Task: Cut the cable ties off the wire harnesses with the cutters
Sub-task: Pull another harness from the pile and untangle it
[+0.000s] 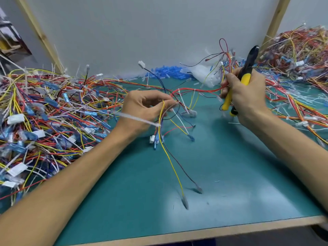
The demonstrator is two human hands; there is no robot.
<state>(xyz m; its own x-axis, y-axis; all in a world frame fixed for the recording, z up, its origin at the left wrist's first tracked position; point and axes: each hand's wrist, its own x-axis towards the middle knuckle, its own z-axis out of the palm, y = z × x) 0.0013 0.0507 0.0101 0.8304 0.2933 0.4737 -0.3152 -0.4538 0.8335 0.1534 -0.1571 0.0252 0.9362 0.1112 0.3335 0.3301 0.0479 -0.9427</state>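
- Two bare hands are working above the green mat (221,174), both raised off its surface over its far half.
- Left hand (142,107) is curling its fingers and thumb into a narrow pinch round a thin harness (160,134) of yellow, black and red wires, over the mat's middle. The wires are hanging down from the pinch, and two long ends are reaching the mat nearer its front edge.
- White tie (136,118) is sticking out sideways from that harness across the left wrist. It is blurred, so I cannot tell whether it is cut.
- Right hand (246,98) is gripping the cutters (245,77) in a tight fist over the mat's right side, with the yellow handles running through the palm and the dark head pointing up, away from the mat.
- Its fingertips are also touching a bunch of red wires running along the mat's far side. I cannot tell how far the cutter blades are parted.
- Left pile (44,112) of tangled wires is covering the mat's left edge, and the right pile (301,50) is lying at the mat's far right corner.
- Blue bits (165,71) and a clear bag (204,73) are lying along the mat's back edge.
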